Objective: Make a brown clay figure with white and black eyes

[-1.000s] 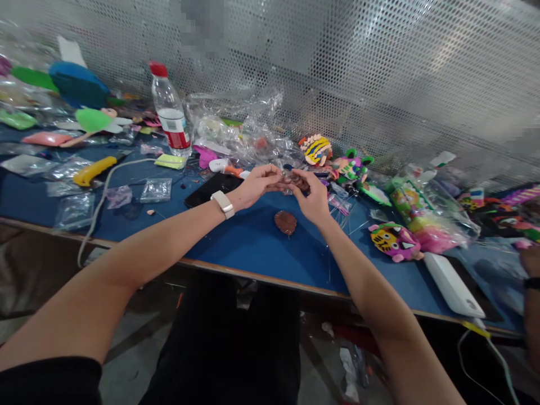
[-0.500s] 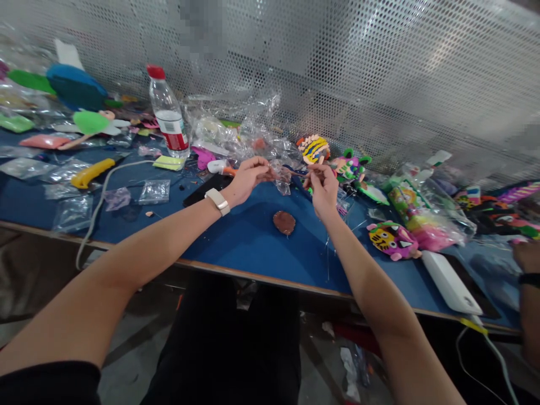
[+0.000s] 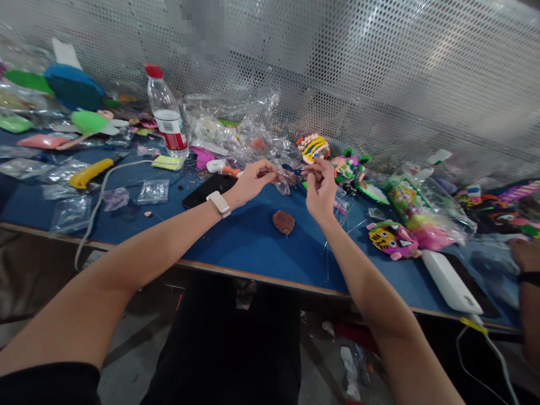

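Observation:
My left hand [image 3: 256,181], with a pale band on its wrist, is closed in a pinch above the blue table [image 3: 240,242]. At its fingertips is brown modelling clay [image 3: 285,178], hard to tell from the clear plastic bag behind it. My right hand [image 3: 319,188] faces it across a small gap, thumb and fingers pinched together. A small brown bit of clay shows at those fingertips, mostly hidden. Below and between both hands, a flattened brown clay disc [image 3: 283,222] lies on the table.
Left of my hands are a black phone [image 3: 208,190], a water bottle [image 3: 169,121] and a yellow-handled cutter [image 3: 90,173]. Clay animal faces, such as a tiger-striped one [image 3: 392,240], and a white power bank [image 3: 451,282] lie to the right. Another person's hand [image 3: 525,254] is at the right edge.
The thin brown strand stretched between my hands no longer shows, and a gap lies between the fingertips. My left hand has shifted slightly right. The clay disc stays put.

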A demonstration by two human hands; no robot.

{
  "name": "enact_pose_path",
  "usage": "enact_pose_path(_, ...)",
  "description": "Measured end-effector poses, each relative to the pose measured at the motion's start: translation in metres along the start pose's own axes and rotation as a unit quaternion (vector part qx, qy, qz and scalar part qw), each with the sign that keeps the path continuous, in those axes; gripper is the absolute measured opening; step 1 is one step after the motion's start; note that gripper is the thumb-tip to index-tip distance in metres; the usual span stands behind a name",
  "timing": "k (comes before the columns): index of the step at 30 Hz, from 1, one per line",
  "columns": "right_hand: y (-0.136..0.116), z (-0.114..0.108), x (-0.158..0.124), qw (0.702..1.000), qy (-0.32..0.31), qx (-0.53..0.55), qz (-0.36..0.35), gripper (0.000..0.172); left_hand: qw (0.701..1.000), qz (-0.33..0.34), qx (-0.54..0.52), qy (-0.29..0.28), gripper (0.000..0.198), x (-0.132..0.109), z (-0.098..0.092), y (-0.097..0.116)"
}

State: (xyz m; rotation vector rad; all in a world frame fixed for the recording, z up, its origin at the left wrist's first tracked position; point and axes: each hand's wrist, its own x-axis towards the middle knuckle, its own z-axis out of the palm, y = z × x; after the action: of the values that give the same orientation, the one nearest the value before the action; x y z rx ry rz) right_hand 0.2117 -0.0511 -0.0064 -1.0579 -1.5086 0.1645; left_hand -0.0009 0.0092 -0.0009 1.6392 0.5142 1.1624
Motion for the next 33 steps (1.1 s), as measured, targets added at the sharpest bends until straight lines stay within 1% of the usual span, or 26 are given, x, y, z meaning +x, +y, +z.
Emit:
enact_pose_path(3,-0.019,0.002,-0.006,0.998,-0.034,-0.014,-0.045,0.044,1.000,0.011,0.027,-0.008,0.015,-0.002,0.004,-0.002)
enact_pose_path(6,-0.029,0.005,-0.009,0.992,-0.094,-0.043,-0.078,0.048,1.000,0.020,0.006,-0.020,0.022,-0.005,0.010,-0.007)
enact_pose_path(9,-0.026,0.007,-0.008,0.978,-0.146,-0.102,-0.106,0.052,0.999,0.023,-0.009,-0.036,0.022,-0.008,0.016,-0.007)
enact_pose_path(13,-0.015,0.006,-0.005,0.959,-0.190,-0.167,-0.127,0.057,0.993,0.057,0.077,-0.065,0.020,-0.012,0.020,0.001)
enact_pose_path(16,-0.010,0.004,-0.004,0.951,-0.225,-0.169,-0.124,0.057,0.982,0.089,0.142,-0.083,0.027,-0.014,0.019,0.006)
enact_pose_path(18,-0.009,0.003,-0.004,0.953,-0.237,-0.148,-0.118,0.056,0.977,0.100,0.171,-0.081,0.030,-0.014,0.018,0.007)
enact_pose_path(20,-0.011,0.001,-0.003,0.965,-0.211,-0.115,-0.102,0.053,0.974,0.103,0.190,-0.072,0.031,-0.013,0.016,0.006)
enact_pose_path(23,-0.015,-0.003,-0.001,0.989,-0.109,-0.074,-0.064,0.044,0.972,0.103,0.197,-0.077,0.031,-0.013,0.014,0.003)
enact_pose_path(25,-0.018,-0.006,0.001,0.996,-0.045,-0.062,-0.046,0.038,0.973,0.105,0.184,-0.090,0.033,-0.013,0.013,0.000)
enact_pose_path(26,-0.018,-0.008,0.002,0.997,-0.022,-0.062,-0.042,0.036,0.974,0.109,0.176,-0.093,0.034,-0.013,0.012,-0.002)
enact_pose_path(27,-0.018,-0.009,0.002,0.997,-0.006,-0.066,-0.041,0.035,0.974,0.116,0.172,-0.093,0.036,-0.013,0.012,-0.003)
enact_pose_path(29,-0.018,-0.010,0.002,0.996,0.004,-0.072,-0.052,0.034,0.967,0.143,0.188,-0.091,0.037,-0.013,0.011,-0.005)
enact_pose_path(33,-0.018,-0.009,0.002,0.992,0.009,-0.081,-0.101,0.035,0.940,0.201,0.257,-0.105,0.036,-0.010,0.008,-0.005)
